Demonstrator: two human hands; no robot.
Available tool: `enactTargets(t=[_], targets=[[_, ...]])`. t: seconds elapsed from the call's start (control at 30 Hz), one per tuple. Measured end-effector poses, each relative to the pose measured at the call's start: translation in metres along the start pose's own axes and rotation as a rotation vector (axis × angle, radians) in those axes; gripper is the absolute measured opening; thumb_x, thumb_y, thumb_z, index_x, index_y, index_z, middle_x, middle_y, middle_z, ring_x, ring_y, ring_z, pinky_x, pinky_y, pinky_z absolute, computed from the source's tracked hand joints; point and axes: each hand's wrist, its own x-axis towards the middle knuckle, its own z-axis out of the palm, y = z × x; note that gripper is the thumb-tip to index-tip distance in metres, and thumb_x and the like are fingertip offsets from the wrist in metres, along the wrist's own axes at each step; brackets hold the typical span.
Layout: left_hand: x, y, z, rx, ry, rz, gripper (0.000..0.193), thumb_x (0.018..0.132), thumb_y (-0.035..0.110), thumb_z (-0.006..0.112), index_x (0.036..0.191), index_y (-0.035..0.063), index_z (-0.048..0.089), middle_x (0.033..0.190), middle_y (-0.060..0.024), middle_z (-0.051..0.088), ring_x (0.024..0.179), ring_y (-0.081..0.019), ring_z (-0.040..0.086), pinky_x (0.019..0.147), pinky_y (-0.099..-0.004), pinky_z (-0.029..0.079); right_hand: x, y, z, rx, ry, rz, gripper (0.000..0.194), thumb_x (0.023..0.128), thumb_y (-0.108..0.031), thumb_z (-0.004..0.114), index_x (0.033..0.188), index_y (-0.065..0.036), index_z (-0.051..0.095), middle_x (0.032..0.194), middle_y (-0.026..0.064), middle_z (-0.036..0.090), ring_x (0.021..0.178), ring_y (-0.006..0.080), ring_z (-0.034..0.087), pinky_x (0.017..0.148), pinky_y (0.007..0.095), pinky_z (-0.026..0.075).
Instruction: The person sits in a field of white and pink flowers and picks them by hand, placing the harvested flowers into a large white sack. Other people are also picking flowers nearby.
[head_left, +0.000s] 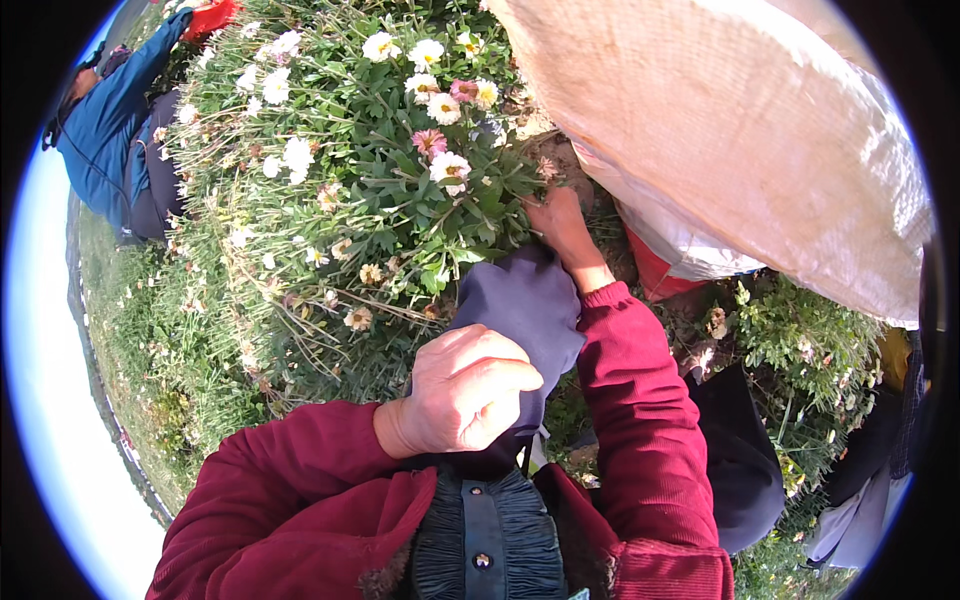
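My left hand is curled into a fist above my dark-clad knee. Nothing shows in it, though the inside of the palm is hidden. Lower down, my right hand reaches to the right-hand edge of a leafy flowering plant. Its fingertips are partly hidden among leaves, so a grip cannot be made out. Just above that hand is a faded pinkish flower. White blooms with yellow centres, such as a white flower, and a pink flower stand up and to the left.
A large pale woven sack fills the upper right, with a red and white bag beneath its edge. At upper left a person in a blue jacket bends by the plants, near a red item. More flowering plants grow at right.
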Motion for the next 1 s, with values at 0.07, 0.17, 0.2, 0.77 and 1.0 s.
enactTargets(t=[0.07,0.17,0.2,0.77,1.0], targets=[[-0.002,0.0,-0.003,-0.003,0.0,-0.01,0.018,0.067,-0.004,0.054,0.081,0.0024,0.062,0.078,-0.0099,0.06,0.057,-0.0236,0.054,0.052,-0.0325,0.044,-0.008,-0.011,-0.013,0.127,-0.104,0.189,0.034,0.077,-0.026,0.063,0.085,0.007,0.063,0.075,0.0225,0.064,0.065,0.0328,0.061,0.059,0.0418,0.045],[-0.006,-0.001,-0.003,-0.002,0.022,-0.019,0.018,0.067,-0.005,0.054,0.082,0.002,0.062,0.078,-0.0103,0.06,0.057,-0.0237,0.055,0.053,-0.0327,0.044,-0.021,-0.038,-0.067,0.511,-0.449,0.437,0.02,0.083,-0.019,0.06,0.09,-0.001,0.065,0.074,0.0065,0.064,0.056,0.0063,0.053,0.048,0.0209,0.042],[-0.006,-0.002,-0.002,-0.012,0.028,-0.013,0.018,0.067,-0.005,0.053,0.082,0.0019,0.062,0.078,-0.0104,0.06,0.057,-0.0237,0.055,0.053,-0.0328,0.044,-0.028,-0.049,-0.086,0.649,-0.491,0.44,0.019,0.084,-0.018,0.058,0.094,-0.003,0.066,0.076,0.0057,0.064,0.057,0.0044,0.052,0.048,0.0188,0.041],[-0.001,0.001,0.001,-0.009,0.003,-0.002,0.02,0.064,-0.005,0.054,0.081,0.0021,0.062,0.077,-0.0101,0.059,0.057,-0.0236,0.054,0.053,-0.0329,0.044,0.018,-0.075,0.005,0.045,-0.346,0.021,0.04,0.078,-0.03,0.064,0.088,0.009,0.065,0.085,0.0315,0.062,0.083,0.0412,0.064,0.076,0.0454,0.049],[0.0,0.001,-0.003,-0.028,0.023,0.004,0.021,0.063,-0.006,0.055,0.08,0.0025,0.062,0.076,-0.0093,0.059,0.058,-0.023,0.055,0.054,-0.0323,0.045,-0.004,-0.098,-0.03,0.236,-0.134,-0.056,0.024,0.084,-0.02,0.059,0.085,0.003,0.063,0.071,0.012,0.064,0.059,0.024,0.058,0.056,0.0336,0.045]])
